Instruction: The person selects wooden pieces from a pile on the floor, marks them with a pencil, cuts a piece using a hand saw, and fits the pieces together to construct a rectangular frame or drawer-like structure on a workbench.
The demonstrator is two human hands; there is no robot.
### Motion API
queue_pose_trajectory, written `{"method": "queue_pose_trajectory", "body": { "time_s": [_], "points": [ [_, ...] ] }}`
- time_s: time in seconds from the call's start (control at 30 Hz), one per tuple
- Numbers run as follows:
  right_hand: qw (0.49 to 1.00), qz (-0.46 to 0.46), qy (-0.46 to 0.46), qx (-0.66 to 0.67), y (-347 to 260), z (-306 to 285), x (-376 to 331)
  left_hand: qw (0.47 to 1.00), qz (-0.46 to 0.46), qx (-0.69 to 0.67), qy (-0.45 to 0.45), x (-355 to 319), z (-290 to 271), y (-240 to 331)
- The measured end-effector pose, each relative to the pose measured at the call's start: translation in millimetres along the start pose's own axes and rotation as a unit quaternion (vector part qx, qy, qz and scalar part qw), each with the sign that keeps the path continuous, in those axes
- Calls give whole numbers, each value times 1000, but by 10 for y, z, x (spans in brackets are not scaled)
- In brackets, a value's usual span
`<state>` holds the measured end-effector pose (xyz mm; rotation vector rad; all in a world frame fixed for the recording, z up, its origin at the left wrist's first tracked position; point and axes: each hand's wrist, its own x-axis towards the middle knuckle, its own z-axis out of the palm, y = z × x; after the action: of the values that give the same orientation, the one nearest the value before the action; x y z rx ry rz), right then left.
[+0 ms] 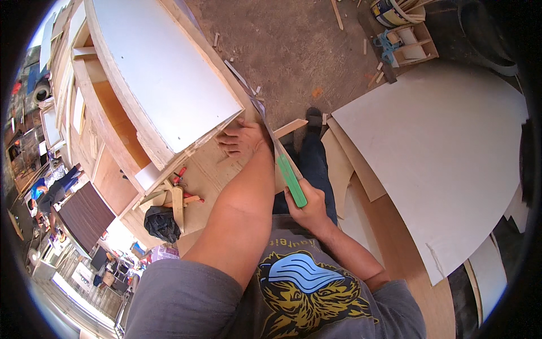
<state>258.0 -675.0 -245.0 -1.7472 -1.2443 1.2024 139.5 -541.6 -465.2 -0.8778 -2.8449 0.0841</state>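
At your far left stands the curved frame (136, 121), and it looks only partly closed in: the white panel (164, 73) covers its upper face, while the bay (113, 110) beside it lies open, with brown board showing inside. Nearer you, the black bag (162, 224) and a red tool (179, 175) rest by the plywood (197, 209), which lies between the panel and your legs. Your left hand (241, 139) is laid on that plywood near the panel's corner, fingers a little apart, pressing down and gripping nothing. Just right of it runs the saw (287, 172), its blade pointing away from you along the plywood's right side (whether the teeth have bitten, I cannot tell). A pale strip (291, 127) juts out just beside the blade; whether it is a loose offcut is unclear. Your right hand (310, 208) is wrapped round the green handle, fingers closed on it. I would judge the sawing to be under way or about to start, with no piece clearly parted from the plywood and that cut left to finish. Farther right, the white sheet (429, 141) lies apart from your hands and looks unworked for now.
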Motion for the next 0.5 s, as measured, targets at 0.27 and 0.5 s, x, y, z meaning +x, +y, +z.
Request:
{"method": "queue_pose_trajectory", "body": {
  "time_s": [0.27,0.5],
  "points": [
    [1000,3,-5,-5,-2,102,94,998,18,27,51,-17,69,-47],
    [999,10,-39,-36,-77,-26,-47,996,25,16,88,-9,57,-48]
  ]
}}
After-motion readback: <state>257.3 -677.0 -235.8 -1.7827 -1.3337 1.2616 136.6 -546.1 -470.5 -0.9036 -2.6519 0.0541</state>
